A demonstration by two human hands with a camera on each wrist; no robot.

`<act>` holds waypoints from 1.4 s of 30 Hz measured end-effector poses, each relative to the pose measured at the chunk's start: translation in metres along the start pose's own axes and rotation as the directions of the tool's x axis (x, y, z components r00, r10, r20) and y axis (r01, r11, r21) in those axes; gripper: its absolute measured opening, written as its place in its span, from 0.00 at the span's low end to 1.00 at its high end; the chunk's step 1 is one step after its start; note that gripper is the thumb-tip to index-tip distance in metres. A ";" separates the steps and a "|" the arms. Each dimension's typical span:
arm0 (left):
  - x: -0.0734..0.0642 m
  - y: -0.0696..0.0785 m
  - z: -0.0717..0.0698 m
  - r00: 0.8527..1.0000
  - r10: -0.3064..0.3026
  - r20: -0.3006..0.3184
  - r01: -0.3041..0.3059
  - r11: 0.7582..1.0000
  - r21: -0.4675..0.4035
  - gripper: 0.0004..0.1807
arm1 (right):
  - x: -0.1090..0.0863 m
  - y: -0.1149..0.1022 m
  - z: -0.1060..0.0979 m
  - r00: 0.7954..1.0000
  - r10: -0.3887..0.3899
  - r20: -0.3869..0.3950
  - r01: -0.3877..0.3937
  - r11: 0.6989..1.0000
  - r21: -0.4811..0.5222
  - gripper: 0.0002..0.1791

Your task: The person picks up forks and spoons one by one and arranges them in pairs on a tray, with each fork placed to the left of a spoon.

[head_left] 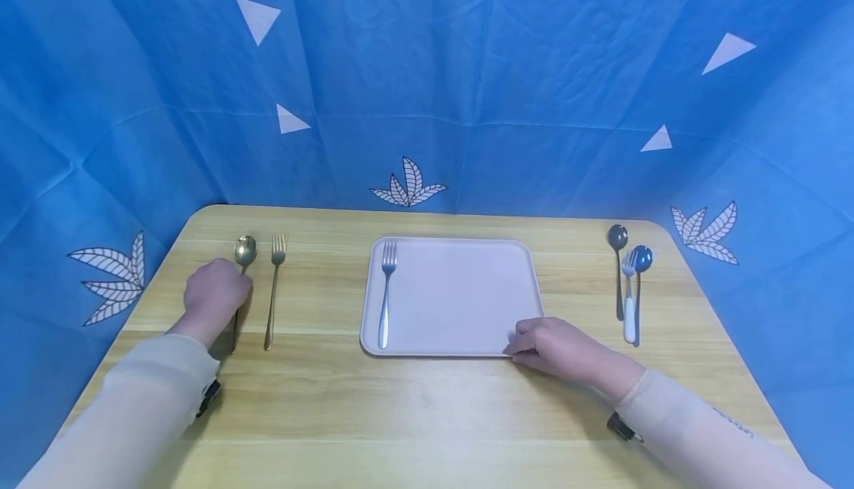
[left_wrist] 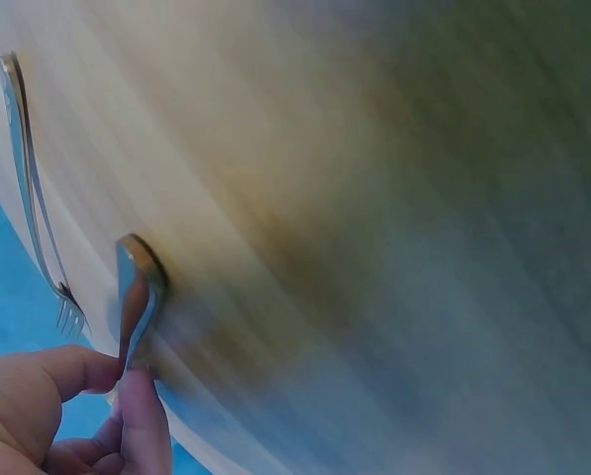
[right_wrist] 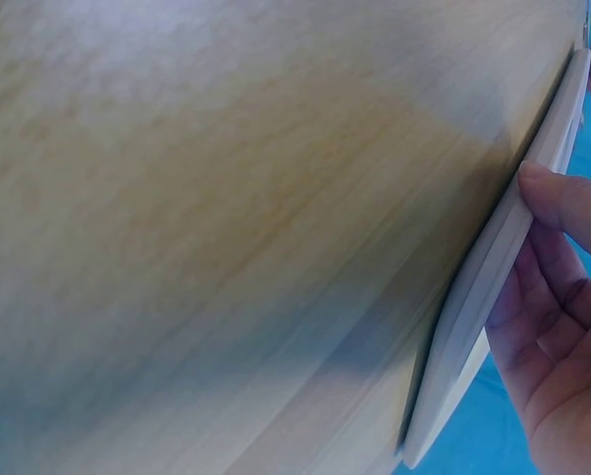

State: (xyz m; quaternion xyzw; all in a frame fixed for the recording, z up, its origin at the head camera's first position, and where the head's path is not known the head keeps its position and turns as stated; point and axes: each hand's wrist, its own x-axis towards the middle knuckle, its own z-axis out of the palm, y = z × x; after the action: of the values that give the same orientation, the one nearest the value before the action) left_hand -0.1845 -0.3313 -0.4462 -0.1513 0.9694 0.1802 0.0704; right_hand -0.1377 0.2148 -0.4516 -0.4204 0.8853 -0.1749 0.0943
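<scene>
Arms [head_left: 143, 400] spread; left grip [head_left: 216, 290] pinches spoon [head_left: 245, 250]

I see room to pass left of the tray [head_left: 460, 296]; the right hand [head_left: 550, 346] blocks its near right corner.

A pale yellow, wood-grained table [head_left: 320, 407] with rounded far corners stands before a creased, bright blue fabric backdrop [head_left: 427, 67], which also runs along the table's left and right sides. White printed triangles [head_left: 258, 18] show above the table; white, black-outlined leaf sprigs [head_left: 408, 194] appear behind its far edge and beside both sides. Soft light brightens its surface.
</scene>
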 end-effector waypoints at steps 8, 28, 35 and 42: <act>-0.002 0.000 0.002 0.999 0.048 -0.003 -0.048 0.999 0.002 0.18 | 0.000 0.000 0.001 1.000 0.009 0.009 -0.009 1.000 -0.012 0.09; -0.004 0.017 -0.009 0.997 0.070 -0.029 -0.071 0.997 -0.014 0.17 | 0.000 0.003 0.003 1.000 0.003 0.001 -0.003 1.000 -0.024 0.08; -0.007 0.027 -0.010 0.997 0.078 -0.019 -0.079 0.996 -0.033 0.16 | 0.000 0.004 0.003 0.999 -0.026 -0.024 0.025 0.999 -0.037 0.09; -0.011 0.036 -0.011 0.995 0.094 -0.020 -0.095 0.995 -0.044 0.17 | 0.000 0.004 0.004 1.000 -0.022 -0.017 0.021 1.000 -0.023 0.09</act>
State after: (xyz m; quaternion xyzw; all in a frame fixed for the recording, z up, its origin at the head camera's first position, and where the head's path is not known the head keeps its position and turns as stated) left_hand -0.1869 -0.3001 -0.4221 -0.1084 0.9718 0.2036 0.0497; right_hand -0.1393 0.2163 -0.4566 -0.4293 0.8835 -0.1695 0.0802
